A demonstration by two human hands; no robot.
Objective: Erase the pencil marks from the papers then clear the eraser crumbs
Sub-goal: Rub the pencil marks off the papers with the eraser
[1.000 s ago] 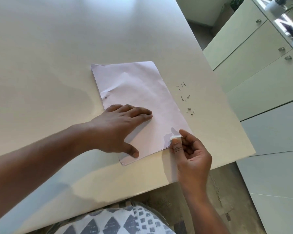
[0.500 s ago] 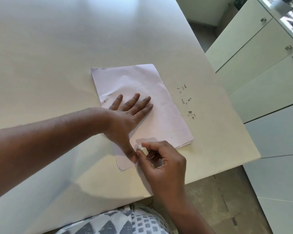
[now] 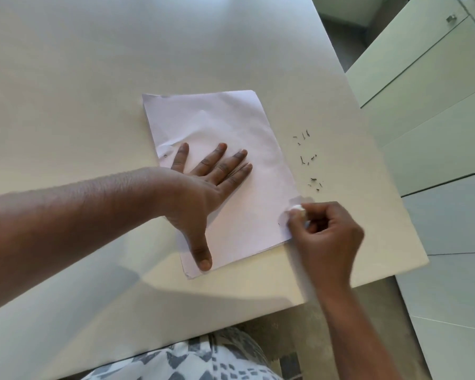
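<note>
Pale tabletop (image 3: 93, 78), filling most of the view, near edge running down to a corner at the right. Stack of white papers (image 3: 231, 127) lying flat toward the right edge, slightly skewed, top sheet creased at its far left part, with a small dark mark there. Left hand (image 3: 203, 187) spread flat on the papers, fingers straight and fanned, thumb stretched toward the near edge of the stack, pressing down, gripping nothing. Right hand (image 3: 327, 234) at the stack's right near corner, fingers curled, pinching a small white eraser (image 3: 296, 208) against the paper's right edge; blurred, so exact finger placement hard to tell. Tiny dark mark on the sheet just beside that hand. Dark eraser crumbs (image 3: 307, 157) scattered on the bare tabletop between the papers and the right edge, apart from both hands.
</note>
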